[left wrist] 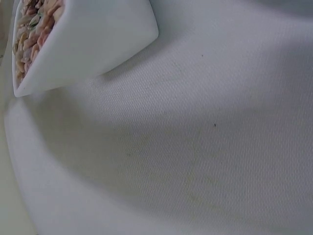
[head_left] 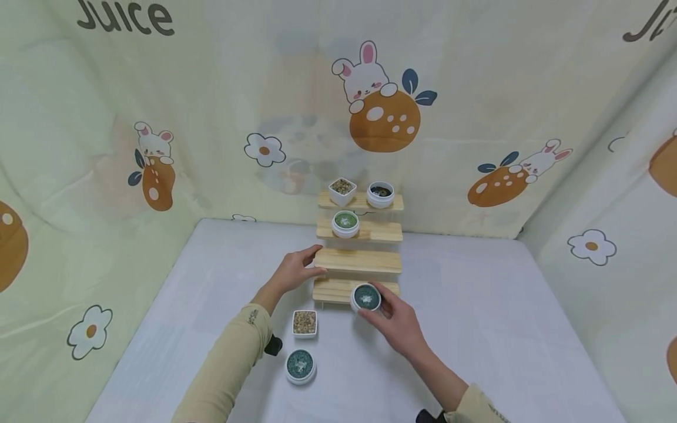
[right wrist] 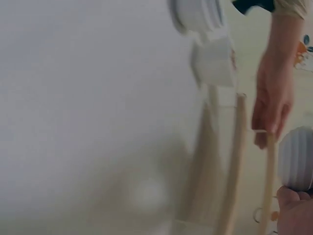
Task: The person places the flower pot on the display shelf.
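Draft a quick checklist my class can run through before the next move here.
1. Right hand grips a round bowl: ok.
2. Left hand grips the rack at its left side: ok.
3. Held bowl apart from the bottom shelf: cannot tell; they overlap in the head view.
4. Green-topped bowl, dark-filled bowl and square bowl upright on the rack: ok.
5. All bowls on the rack: not ok; another square bowl and another round bowl stand on the table.

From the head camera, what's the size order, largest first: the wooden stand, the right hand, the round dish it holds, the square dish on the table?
1. Wooden stand
2. Right hand
Smallest, not ranked: round dish and square dish. They look close in size, and the held one may be nearer the camera.
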Demonstrator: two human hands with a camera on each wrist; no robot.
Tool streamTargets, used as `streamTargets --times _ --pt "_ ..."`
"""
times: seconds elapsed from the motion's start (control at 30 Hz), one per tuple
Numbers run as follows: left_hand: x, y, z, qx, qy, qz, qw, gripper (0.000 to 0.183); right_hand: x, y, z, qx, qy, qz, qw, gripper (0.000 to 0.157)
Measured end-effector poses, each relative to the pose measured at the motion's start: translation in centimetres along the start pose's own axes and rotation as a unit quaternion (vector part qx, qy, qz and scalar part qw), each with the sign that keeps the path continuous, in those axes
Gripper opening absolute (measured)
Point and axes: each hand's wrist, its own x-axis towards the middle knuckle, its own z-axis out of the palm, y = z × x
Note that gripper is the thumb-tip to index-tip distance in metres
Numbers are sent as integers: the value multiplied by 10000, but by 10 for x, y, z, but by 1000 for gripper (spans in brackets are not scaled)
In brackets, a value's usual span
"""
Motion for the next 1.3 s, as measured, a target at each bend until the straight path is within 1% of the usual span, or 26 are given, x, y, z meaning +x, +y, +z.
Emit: streamTargets --times 0.1,0.27,0.4,0.5,0.7,0.9,1.03,1.3 --pt "-1 1 0 -46 -12 0 10000 76 16 -12 -14 -126 185 -20 9997 69" --pt "-1 2 0 -89 2 21 10000 76 42 -30 -34 -163 442 98 9988 71" --pt "-1 4 0 -104 5 -18 9999 75 61 -41 -45 -122 644 205 9976 70" --pt "-1 4 0 -134 22 22 9999 74 73 -46 -49 -131 762 267 9966 70" --pt "0 1 2 -106 67 95 9999 74 91 -46 -49 -121 948 468 9943 68" --pt "0 -2 3 -25 30 128 9999 75 103 -41 -46 -43 1078 591 9924 66" --pt "0 -1 2 -47 50 105 9999 75 109 -38 -44 -72 1100 687 9915 70" --pt "-1 0 1 -70 67 151 9998 75 121 -31 -42 -441 1084 745 9903 68"
